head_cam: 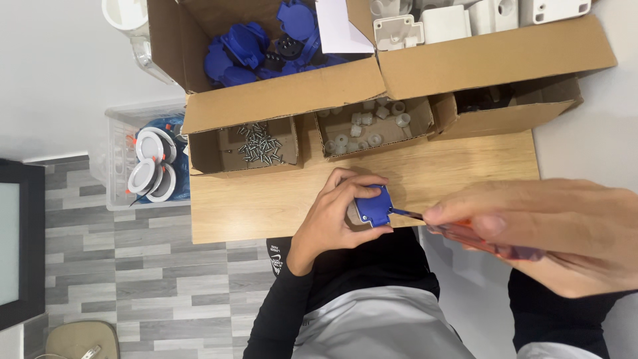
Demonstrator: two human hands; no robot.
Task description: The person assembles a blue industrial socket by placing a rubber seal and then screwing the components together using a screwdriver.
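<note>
My left hand (332,216) grips a small blue square plastic cover (373,207) at the near edge of a wooden table (266,199). My right hand (545,229) is closed around a screwdriver with an orange and clear handle (478,240). Its dark shaft (407,213) points left and the tip touches the blue cover's right side. Both forearms wear black sleeves.
Behind my hands stand small cardboard boxes: one with screws (260,145), one with white plastic fittings (365,127), one dark inside (492,100). Bigger boxes behind them hold blue covers (266,50) and white housings (452,20). A clear bin with round white lamps (153,166) sits on the floor at left.
</note>
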